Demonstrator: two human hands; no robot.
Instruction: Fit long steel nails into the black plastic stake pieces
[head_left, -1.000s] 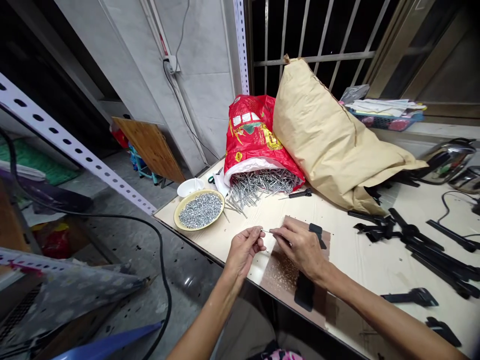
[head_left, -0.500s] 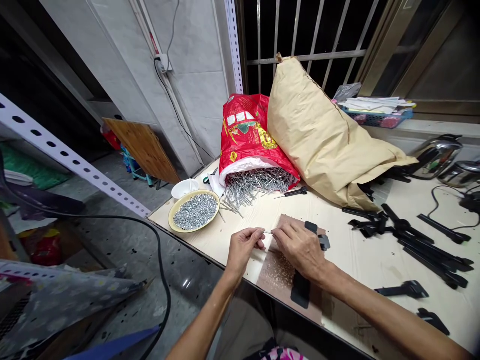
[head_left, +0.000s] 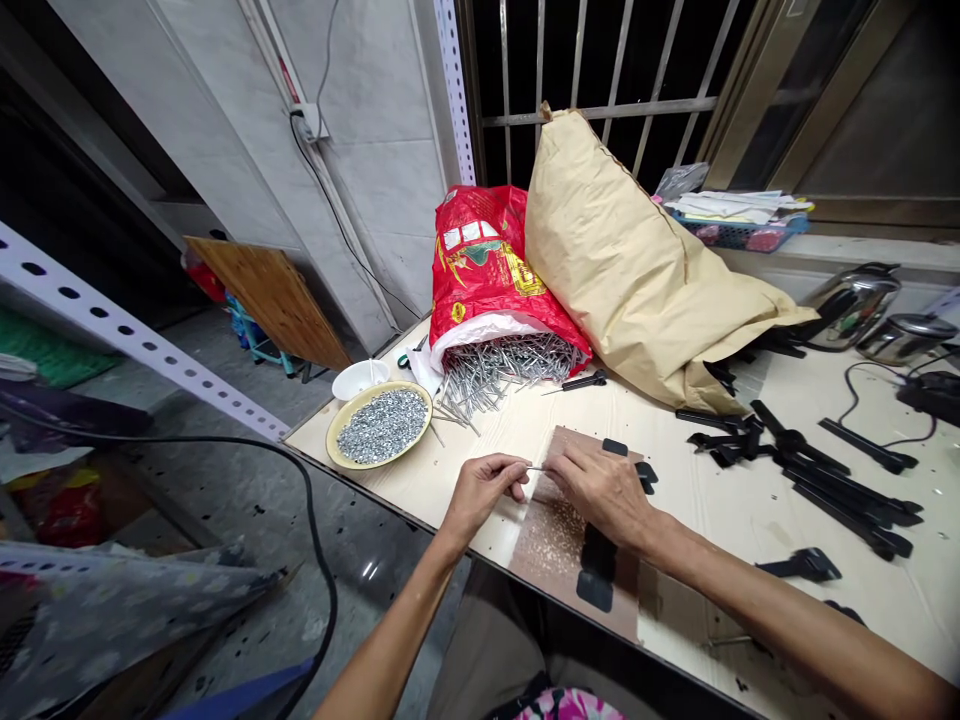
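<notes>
My left hand (head_left: 482, 493) and my right hand (head_left: 600, 487) meet over the front of the table, both pinched on a thin metal pin (head_left: 535, 468) that spans the small gap between their fingertips. Under my right hand lies a long black plastic part (head_left: 597, 570) on a brown worn patch of the tabletop (head_left: 559, 530). A yellow plate of small silver pieces (head_left: 381, 424) sits to the left, and a red bag spilling long metal pins (head_left: 501, 352) lies behind.
A large tan paper sack (head_left: 637, 270) leans against the window bars. Several black plastic parts (head_left: 810, 470) lie at the right, with metal kettles (head_left: 855, 300) and a cable behind. A small white bowl (head_left: 360, 378) stands by the plate. The table edge (head_left: 360, 480) drops to a grey floor at left.
The hands hold the same pinch on the pin. The view has drifted slightly to the right and down, so everything on the table sits a little further left.
</notes>
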